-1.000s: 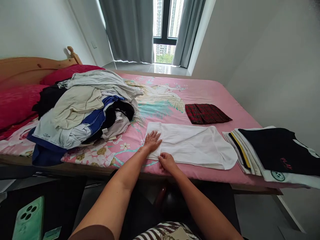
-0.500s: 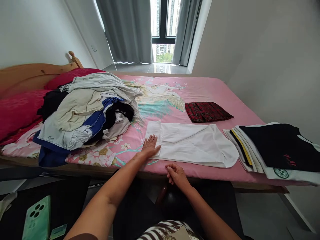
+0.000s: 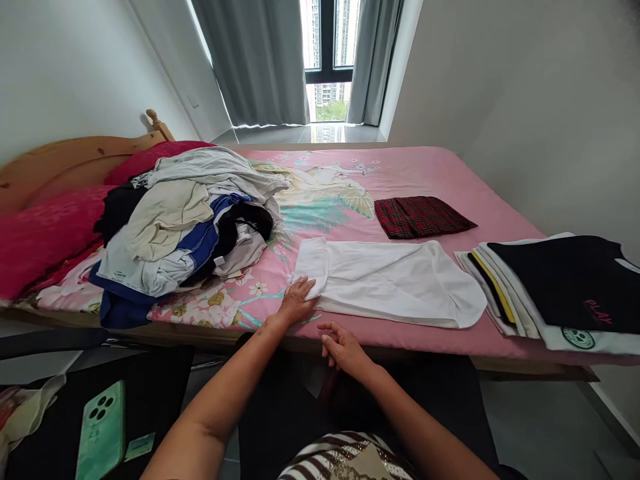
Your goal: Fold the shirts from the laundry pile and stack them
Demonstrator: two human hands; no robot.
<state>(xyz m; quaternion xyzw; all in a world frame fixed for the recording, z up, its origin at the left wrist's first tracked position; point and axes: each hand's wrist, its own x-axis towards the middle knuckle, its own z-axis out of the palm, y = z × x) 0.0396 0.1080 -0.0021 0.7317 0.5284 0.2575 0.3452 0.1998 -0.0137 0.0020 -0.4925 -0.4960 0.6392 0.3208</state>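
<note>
A white garment (image 3: pixel 390 280), folded into a long strip, lies along the front of the bed. Its left end has a folded-over band, and its right end is rounded. My left hand (image 3: pixel 299 300) rests on the near left corner of that band, fingers stretched over the cloth and thumb apart. Just off the bed's front edge, my right hand (image 3: pixel 345 348) hovers below the garment; its fingers are loosely bent and apart, with nothing in them.
A loose heap of clothes (image 3: pixel 175 233) lies on the left beside red pillows (image 3: pixel 60 230). A red plaid garment (image 3: pixel 423 217) lies behind the white one. Folded clothes (image 3: pixel 565 287) are stacked at right. A green phone (image 3: pixel 103 427) and a card (image 3: pixel 140 447) lie on a black surface.
My left hand has slid nearer to me, from the middle of the band to its near corner. My right hand has shifted slightly, its fingers opening a little. The view has turned slightly left.
</note>
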